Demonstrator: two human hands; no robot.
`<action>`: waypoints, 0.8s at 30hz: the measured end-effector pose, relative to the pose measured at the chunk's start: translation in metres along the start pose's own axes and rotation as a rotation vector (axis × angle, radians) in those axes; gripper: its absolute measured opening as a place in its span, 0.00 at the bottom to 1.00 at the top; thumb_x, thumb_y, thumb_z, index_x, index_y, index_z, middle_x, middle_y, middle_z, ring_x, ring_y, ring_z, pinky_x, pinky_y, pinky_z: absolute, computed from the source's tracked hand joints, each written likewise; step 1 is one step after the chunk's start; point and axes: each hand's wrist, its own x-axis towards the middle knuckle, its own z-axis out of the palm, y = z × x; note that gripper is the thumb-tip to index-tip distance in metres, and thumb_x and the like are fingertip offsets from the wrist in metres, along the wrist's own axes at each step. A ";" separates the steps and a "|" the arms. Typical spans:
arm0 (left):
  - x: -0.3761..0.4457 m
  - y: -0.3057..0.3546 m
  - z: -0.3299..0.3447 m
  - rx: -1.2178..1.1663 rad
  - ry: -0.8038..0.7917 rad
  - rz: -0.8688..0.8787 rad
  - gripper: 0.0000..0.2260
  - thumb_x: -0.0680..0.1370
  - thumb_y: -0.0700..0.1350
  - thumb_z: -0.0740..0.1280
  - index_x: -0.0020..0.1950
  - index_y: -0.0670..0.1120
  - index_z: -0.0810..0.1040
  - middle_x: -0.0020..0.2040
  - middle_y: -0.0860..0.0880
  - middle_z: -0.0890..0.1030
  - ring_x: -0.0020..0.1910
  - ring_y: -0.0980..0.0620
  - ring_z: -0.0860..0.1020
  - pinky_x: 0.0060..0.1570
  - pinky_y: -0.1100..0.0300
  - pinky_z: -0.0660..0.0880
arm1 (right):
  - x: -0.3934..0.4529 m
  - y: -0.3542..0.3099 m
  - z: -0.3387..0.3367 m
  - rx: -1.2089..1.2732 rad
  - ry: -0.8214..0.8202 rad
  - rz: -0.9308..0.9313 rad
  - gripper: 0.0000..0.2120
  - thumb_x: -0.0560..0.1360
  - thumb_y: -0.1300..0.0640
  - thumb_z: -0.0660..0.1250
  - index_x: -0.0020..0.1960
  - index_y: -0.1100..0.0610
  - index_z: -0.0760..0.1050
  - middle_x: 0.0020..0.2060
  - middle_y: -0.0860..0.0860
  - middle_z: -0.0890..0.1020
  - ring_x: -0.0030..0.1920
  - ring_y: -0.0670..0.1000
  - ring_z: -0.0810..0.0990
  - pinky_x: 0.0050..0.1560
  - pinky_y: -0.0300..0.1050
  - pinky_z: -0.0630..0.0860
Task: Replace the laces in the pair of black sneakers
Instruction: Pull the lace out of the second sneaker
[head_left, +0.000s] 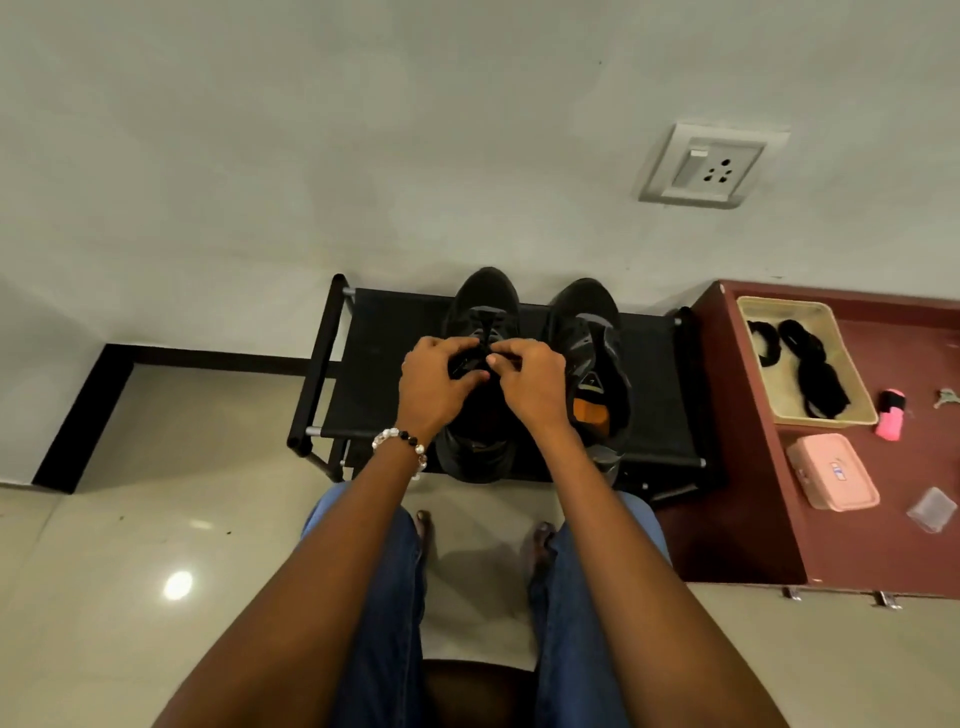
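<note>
Both hands work over the left sneaker (480, 312) on the rack (384, 364): left hand (434, 384) and right hand (530, 379) each curl their fingers, pinching its lace (485, 332) at the middle. At 3 o'clock stands the right sneaker (589, 332), touching or just beside it. Farther at 3 o'clock, black laces (813, 364) lie in a tray (753, 306) on the cabinet (727, 415).

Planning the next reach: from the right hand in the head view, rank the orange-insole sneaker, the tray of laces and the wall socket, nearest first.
From the right hand:
1. Orange-insole sneaker, just right.
2. Tray of laces, on the cabinet farther right.
3. Wall socket, high on the wall.
</note>
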 end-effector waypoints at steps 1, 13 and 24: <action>0.004 -0.003 0.004 0.037 -0.013 -0.005 0.22 0.72 0.48 0.74 0.66 0.51 0.77 0.58 0.45 0.75 0.57 0.47 0.76 0.58 0.51 0.76 | 0.001 0.003 0.000 -0.014 -0.002 -0.027 0.10 0.76 0.60 0.70 0.56 0.62 0.82 0.50 0.56 0.85 0.54 0.53 0.82 0.59 0.47 0.77; 0.022 0.000 0.015 0.101 0.098 0.006 0.17 0.72 0.44 0.73 0.59 0.50 0.78 0.48 0.50 0.75 0.44 0.54 0.73 0.40 0.64 0.68 | 0.020 0.013 -0.002 -0.002 -0.001 -0.080 0.06 0.79 0.60 0.65 0.46 0.60 0.79 0.40 0.52 0.83 0.41 0.48 0.80 0.43 0.38 0.77; 0.034 0.005 -0.001 -0.003 -0.147 -0.080 0.25 0.66 0.43 0.79 0.59 0.50 0.75 0.44 0.55 0.73 0.45 0.53 0.74 0.50 0.56 0.76 | 0.033 0.023 -0.076 1.334 0.315 0.264 0.08 0.81 0.58 0.61 0.44 0.55 0.72 0.31 0.51 0.74 0.27 0.48 0.67 0.30 0.42 0.70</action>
